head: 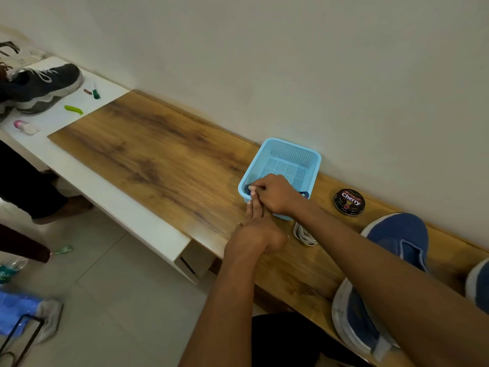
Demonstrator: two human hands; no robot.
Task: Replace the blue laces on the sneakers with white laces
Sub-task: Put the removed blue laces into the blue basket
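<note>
A light blue plastic basket (291, 145) stands on the wooden bench top (158, 154) near the wall. My right hand (275, 194) reaches over its near rim with curled fingers and pinches a dark blue lace (304, 194) that lies inside the basket. My left hand (258, 234) lies in front of the basket, its straight fingers touching the rim beside the right hand. A coiled bundle of white laces (304, 235) lies on the bench just right of my left hand. A blue sneaker (397, 234) with no lace in it lies under my right forearm. A second sneaker (479, 282) shows at the right edge.
A black tin of Cherry shoe polish (349, 202) sits by the wall right of the basket. Far left, a dark sneaker with white laces (39, 86) stands on a white shelf (111, 94) among small items. The tiled floor (119, 287) lies below the bench.
</note>
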